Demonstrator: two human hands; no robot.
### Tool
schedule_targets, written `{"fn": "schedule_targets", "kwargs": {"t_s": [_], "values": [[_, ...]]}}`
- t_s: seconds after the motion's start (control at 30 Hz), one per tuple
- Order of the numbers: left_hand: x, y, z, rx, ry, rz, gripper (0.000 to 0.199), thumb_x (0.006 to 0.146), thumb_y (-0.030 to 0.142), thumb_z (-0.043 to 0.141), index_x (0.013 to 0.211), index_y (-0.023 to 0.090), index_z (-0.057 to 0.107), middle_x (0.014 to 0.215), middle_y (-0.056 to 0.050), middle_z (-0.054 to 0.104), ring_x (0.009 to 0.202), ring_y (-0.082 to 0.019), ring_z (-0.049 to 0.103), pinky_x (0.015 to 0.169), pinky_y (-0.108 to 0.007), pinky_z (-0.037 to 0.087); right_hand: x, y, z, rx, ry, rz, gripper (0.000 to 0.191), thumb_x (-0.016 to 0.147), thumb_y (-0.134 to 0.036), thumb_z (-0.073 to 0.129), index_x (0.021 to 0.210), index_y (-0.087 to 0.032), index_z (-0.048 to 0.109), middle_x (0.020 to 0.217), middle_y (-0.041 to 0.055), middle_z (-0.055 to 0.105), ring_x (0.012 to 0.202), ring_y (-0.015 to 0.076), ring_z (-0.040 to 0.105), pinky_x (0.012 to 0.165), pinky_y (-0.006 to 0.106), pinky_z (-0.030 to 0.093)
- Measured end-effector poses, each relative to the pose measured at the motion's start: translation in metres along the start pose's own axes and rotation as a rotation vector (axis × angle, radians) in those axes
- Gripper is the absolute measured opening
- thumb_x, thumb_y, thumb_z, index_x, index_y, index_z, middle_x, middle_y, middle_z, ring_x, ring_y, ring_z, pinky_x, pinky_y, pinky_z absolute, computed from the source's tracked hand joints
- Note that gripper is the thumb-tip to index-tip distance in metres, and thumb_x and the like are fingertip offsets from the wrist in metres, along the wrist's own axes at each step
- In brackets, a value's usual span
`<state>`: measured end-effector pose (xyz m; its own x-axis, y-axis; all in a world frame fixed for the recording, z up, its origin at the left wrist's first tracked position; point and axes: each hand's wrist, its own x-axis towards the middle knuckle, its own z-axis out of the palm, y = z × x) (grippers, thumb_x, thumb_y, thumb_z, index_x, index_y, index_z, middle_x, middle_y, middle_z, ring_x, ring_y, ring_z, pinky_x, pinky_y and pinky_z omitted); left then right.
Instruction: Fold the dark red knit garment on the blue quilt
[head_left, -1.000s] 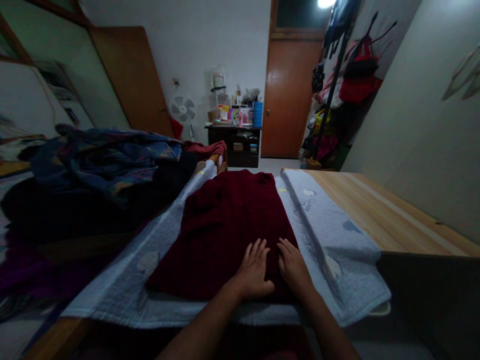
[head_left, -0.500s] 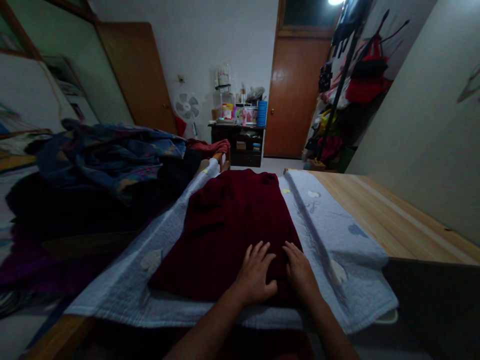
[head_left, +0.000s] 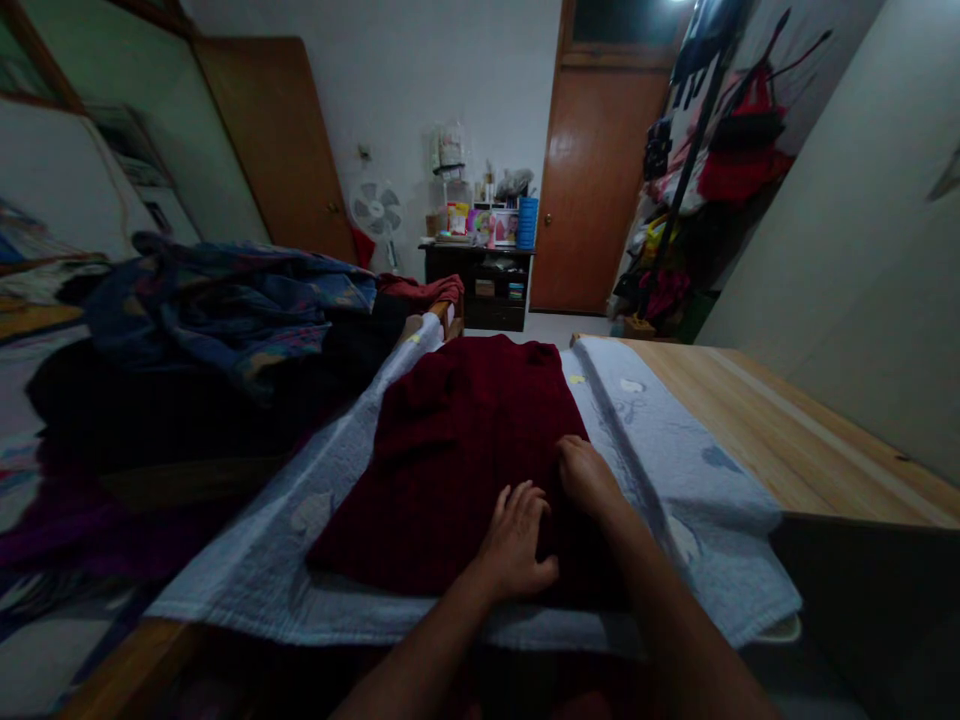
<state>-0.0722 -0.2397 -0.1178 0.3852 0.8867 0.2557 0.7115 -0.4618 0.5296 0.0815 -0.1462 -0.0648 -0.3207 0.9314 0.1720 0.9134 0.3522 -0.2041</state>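
A dark red garment [head_left: 450, 470], perhaps a sweater, lies spread over a pale blue quilted cloth [head_left: 247, 570]. My left hand [head_left: 517, 540] rests flat on its lower part, the fingers stretched out. Farther up, at the garment's right edge, my right hand [head_left: 589, 475] has its fingers curled together on the fabric. The fingertips of that hand are partly hidden.
Piled clothes [head_left: 225, 310] lie to the left, blue patterned fabric on top of black. A wooden board [head_left: 810, 430] extends on the right beside the wall. Behind are a dark cabinet [head_left: 480, 290], a white fan [head_left: 377, 210] and a closed door [head_left: 592, 190].
My right hand has moved up along the garment's right edge, and its fingers have curled in. My left hand stays nearly in place on the fabric.
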Motion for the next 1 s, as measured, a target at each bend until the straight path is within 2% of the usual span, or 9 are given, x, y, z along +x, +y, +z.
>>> {"fn": "schedule_targets", "kwargs": {"t_s": [0.1, 0.3, 0.47, 0.57, 0.67, 0.77, 0.8, 0.9, 1.0], "values": [[0.001, 0.0, -0.002, -0.033, 0.011, 0.001, 0.047, 0.065, 0.028, 0.063, 0.109, 0.022, 0.049, 0.132, -0.01, 0.05, 0.137, -0.029, 0.03, 0.117, -0.051, 0.009, 0.026, -0.011, 0.018, 0.022, 0.117, -0.067, 0.041, 0.092, -0.018, 0.039, 0.129, -0.009, 0.054, 0.142, 0.0164, 0.046, 0.132, 0.0237, 0.04, 0.108, 0.033, 0.03], [0.0, 0.002, -0.011, -0.167, 0.055, -0.035, 0.031, 0.066, 0.018, 0.058, 0.096, 0.024, 0.05, 0.113, -0.004, 0.058, 0.129, -0.023, 0.041, 0.117, -0.046, 0.014, 0.025, -0.013, 0.062, 0.01, 0.042, -0.024, 0.049, 0.094, -0.034, 0.042, 0.14, -0.015, 0.044, 0.149, 0.013, 0.038, 0.138, 0.0298, 0.031, 0.111, 0.046, 0.025], [0.0, 0.005, -0.016, -0.238, 0.063, -0.066, 0.021, 0.074, 0.02, 0.058, 0.094, 0.024, 0.054, 0.11, -0.002, 0.06, 0.126, -0.022, 0.044, 0.115, -0.046, 0.018, 0.022, -0.01, 0.068, 0.002, 0.059, -0.023, 0.05, 0.095, -0.035, 0.04, 0.14, -0.016, 0.044, 0.149, 0.012, 0.039, 0.138, 0.0278, 0.031, 0.111, 0.044, 0.023], [0.003, 0.001, -0.031, -0.286, 0.045, -0.082, 0.01, 0.081, 0.024, 0.055, 0.091, 0.023, 0.057, 0.102, -0.002, 0.062, 0.108, -0.019, 0.056, 0.105, -0.038, 0.037, 0.025, -0.009, 0.069, 0.001, 0.071, -0.026, 0.05, 0.094, -0.035, 0.041, 0.14, -0.017, 0.045, 0.148, 0.0116, 0.04, 0.138, 0.0275, 0.032, 0.111, 0.043, 0.024], [0.009, -0.021, -0.059, -0.22, 0.15, -0.17, 0.01, 0.085, 0.024, 0.05, 0.088, 0.022, 0.059, 0.098, -0.004, 0.062, 0.095, -0.018, 0.059, 0.09, -0.032, 0.046, 0.027, -0.008, 0.07, 0.008, 0.07, -0.025, 0.05, 0.094, -0.036, 0.04, 0.139, -0.017, 0.045, 0.148, 0.0116, 0.041, 0.137, 0.0279, 0.033, 0.11, 0.044, 0.024], [0.014, -0.059, -0.088, 0.1, 0.385, -0.361, 0.015, 0.083, 0.022, 0.052, 0.095, 0.021, 0.061, 0.12, -0.009, 0.056, 0.117, -0.024, 0.051, 0.103, -0.038, 0.038, 0.027, -0.007, 0.072, 0.013, 0.061, -0.009, 0.05, 0.093, -0.036, 0.041, 0.139, -0.016, 0.046, 0.148, 0.0109, 0.041, 0.137, 0.0282, 0.033, 0.11, 0.043, 0.024], [0.015, -0.073, -0.096, 0.227, 0.41, -0.454, 0.021, 0.082, 0.023, 0.055, 0.101, 0.019, 0.061, 0.125, -0.012, 0.053, 0.121, -0.026, 0.047, 0.106, -0.041, 0.035, 0.028, -0.007, 0.072, 0.014, 0.059, -0.005, 0.05, 0.093, -0.036, 0.041, 0.139, -0.017, 0.046, 0.148, 0.0106, 0.041, 0.137, 0.0282, 0.033, 0.11, 0.043, 0.024], [0.016, -0.107, -0.114, 0.492, 0.349, -0.712, 0.045, 0.082, 0.033, 0.056, 0.123, 0.013, 0.054, 0.136, -0.021, 0.044, 0.127, -0.035, 0.042, 0.104, -0.048, 0.034, 0.029, -0.006, 0.074, 0.016, 0.049, -0.007, 0.05, 0.093, -0.037, 0.04, 0.139, -0.017, 0.046, 0.148, 0.0104, 0.041, 0.137, 0.0277, 0.032, 0.111, 0.043, 0.023], [0.017, -0.127, -0.124, 0.538, 0.247, -0.846, 0.059, 0.084, 0.041, 0.054, 0.134, 0.011, 0.044, 0.132, -0.024, 0.046, 0.12, -0.036, 0.05, 0.096, -0.047, 0.041, 0.03, -0.004, 0.075, 0.017, 0.039, -0.008, 0.051, 0.093, -0.037, 0.04, 0.139, -0.017, 0.045, 0.148, 0.0103, 0.04, 0.138, 0.0272, 0.031, 0.111, 0.043, 0.023]]}}
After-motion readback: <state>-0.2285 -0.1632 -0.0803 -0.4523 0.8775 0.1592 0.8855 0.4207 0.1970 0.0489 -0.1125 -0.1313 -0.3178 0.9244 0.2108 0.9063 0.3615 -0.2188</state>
